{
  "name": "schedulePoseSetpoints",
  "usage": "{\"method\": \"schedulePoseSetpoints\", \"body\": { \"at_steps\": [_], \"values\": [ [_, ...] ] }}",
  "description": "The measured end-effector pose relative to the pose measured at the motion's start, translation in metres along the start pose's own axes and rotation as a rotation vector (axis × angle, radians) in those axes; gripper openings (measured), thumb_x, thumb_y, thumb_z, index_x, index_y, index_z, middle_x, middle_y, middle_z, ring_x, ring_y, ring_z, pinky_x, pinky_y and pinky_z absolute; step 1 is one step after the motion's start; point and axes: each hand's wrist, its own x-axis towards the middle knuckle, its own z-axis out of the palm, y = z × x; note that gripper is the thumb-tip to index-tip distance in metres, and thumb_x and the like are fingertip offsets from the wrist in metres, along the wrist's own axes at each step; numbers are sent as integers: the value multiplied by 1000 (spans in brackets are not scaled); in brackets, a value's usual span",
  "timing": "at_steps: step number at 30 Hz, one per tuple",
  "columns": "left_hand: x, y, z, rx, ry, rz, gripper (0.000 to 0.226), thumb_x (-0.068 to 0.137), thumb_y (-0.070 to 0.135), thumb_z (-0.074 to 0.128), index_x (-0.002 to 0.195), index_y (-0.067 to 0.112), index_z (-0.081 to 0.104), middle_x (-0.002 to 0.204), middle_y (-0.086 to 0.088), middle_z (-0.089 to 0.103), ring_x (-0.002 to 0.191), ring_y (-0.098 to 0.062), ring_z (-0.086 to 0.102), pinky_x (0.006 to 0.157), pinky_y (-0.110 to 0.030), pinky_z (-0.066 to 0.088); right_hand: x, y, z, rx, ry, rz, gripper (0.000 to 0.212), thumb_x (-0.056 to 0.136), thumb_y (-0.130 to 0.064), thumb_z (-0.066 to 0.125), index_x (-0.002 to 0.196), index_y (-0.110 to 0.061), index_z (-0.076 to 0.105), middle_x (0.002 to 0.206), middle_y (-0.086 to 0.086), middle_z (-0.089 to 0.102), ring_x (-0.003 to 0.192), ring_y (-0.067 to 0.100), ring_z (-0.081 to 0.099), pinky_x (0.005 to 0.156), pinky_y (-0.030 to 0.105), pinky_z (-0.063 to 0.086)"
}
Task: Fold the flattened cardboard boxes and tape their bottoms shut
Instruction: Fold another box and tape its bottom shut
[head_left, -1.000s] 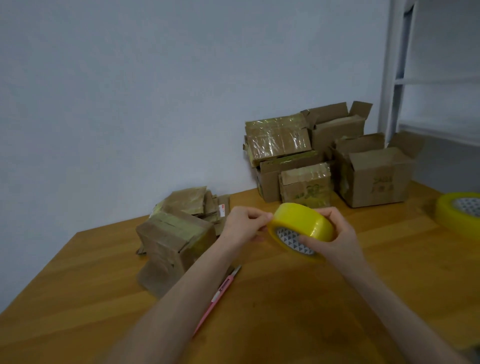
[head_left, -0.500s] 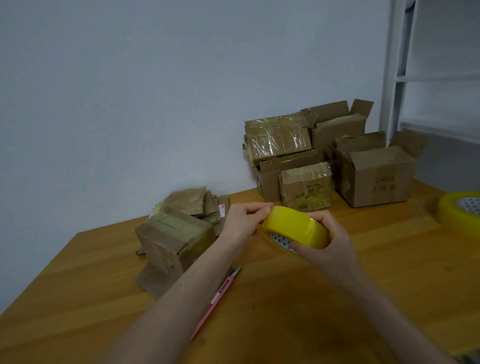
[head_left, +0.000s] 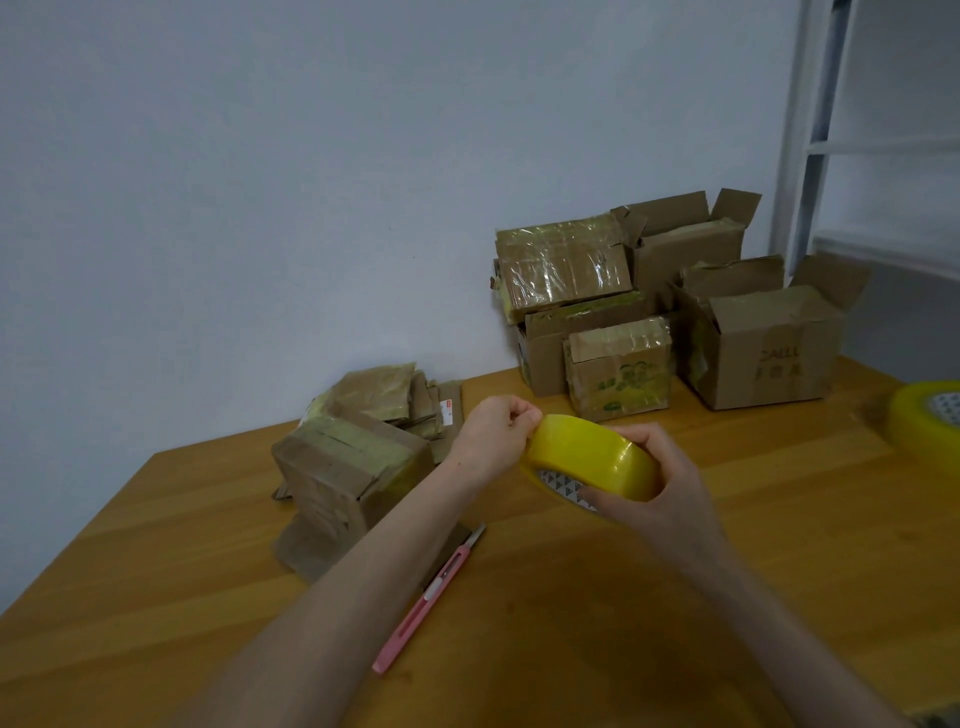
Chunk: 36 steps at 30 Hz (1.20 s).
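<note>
Cardboard sat at my left: a taped-up box stood on the counter, with flattened boxes piled just behind it. A pink cutter lay beside my left forearm. My left hand, fingers curled, pinched the rim of the yellow tape roll, and my right hand gripped its other side, above the counter. Folded boxes were stacked against the wall behind, and a second tape roll sat far right.

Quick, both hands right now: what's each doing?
Left hand: fingers curled, pinching the edge of the yellow tape roll.
Right hand: grips the same roll.
</note>
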Motion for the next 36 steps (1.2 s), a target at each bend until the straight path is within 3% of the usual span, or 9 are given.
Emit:
{"method": "schedulePoseSetpoints", "body": {
  "at_steps": [3, 6, 13, 20, 23, 26, 30, 33, 36],
  "values": [
    [5, -3, 3, 101, 16, 13, 15, 100, 22, 41, 91, 16, 52, 83, 4, 52, 85, -13, 50, 72, -24, 39, 2, 2, 2, -18, -7, 42, 53, 58, -47, 78, 99, -39, 45, 102, -17, 53, 94, 4, 55, 65, 22, 52],
    [7, -7, 3, 197, 81, 49, 15, 100, 22, 41, 92, 16, 52, 87, 1, 55, 86, -16, 53, 72, -28, 43, 5, 4, 2, -79, -40, 106, 53, 66, -23, 83, 100, -34, 43, 99, -18, 50, 91, 6, 54, 66, 25, 51],
    [8, -10, 3, 260, 204, 84, 14, 100, 18, 38, 91, 17, 48, 87, 0, 57, 83, -17, 55, 72, -32, 47, 15, -1, 9, -188, -102, 160, 53, 69, -22, 82, 101, -26, 40, 96, -15, 47, 85, 4, 52, 64, 25, 51],
    [12, -13, -1, 84, 142, -18, 13, 100, 17, 40, 93, 14, 51, 88, -4, 56, 87, -21, 55, 82, -41, 52, 25, -5, 10, -192, -166, 164, 50, 69, -22, 80, 100, -20, 41, 98, -3, 52, 86, 14, 57, 67, 41, 56],
    [10, -15, -3, 75, 133, -30, 15, 100, 17, 41, 96, 11, 54, 88, -5, 56, 79, -18, 53, 74, -34, 49, 27, -6, 10, -200, -199, 165, 50, 68, -23, 80, 100, -22, 41, 99, -4, 52, 87, 15, 58, 66, 43, 57],
    [5, -17, -9, -133, 89, -50, 22, 101, 17, 41, 104, 3, 58, 80, -4, 54, 67, -11, 49, 58, -22, 43, 26, -5, 9, -123, -172, 173, 49, 69, -21, 81, 101, -21, 43, 99, -6, 51, 90, 14, 58, 66, 41, 57],
    [-4, -17, -20, -415, -81, -63, 23, 95, 27, 53, 109, 9, 60, 88, 0, 59, 75, -8, 55, 59, -17, 45, 20, -3, 7, -82, -113, 186, 48, 69, -16, 81, 96, -27, 42, 97, -10, 50, 89, 14, 56, 68, 44, 56],
    [-6, -18, -18, -370, -24, -59, 3, 87, 17, 66, 90, 16, 67, 82, 0, 62, 71, -8, 55, 55, -14, 45, 17, -4, 9, -92, -120, 185, 50, 68, -17, 82, 96, -28, 42, 98, -10, 50, 89, 13, 56, 69, 43, 56],
    [-5, -21, -16, -129, 113, 34, 15, 89, 15, 63, 74, 18, 60, 80, 5, 55, 67, -7, 51, 56, -17, 43, 17, -4, 10, -114, -159, 191, 48, 68, -18, 82, 96, -26, 44, 98, -8, 52, 90, 13, 57, 68, 43, 57]
  ]
}}
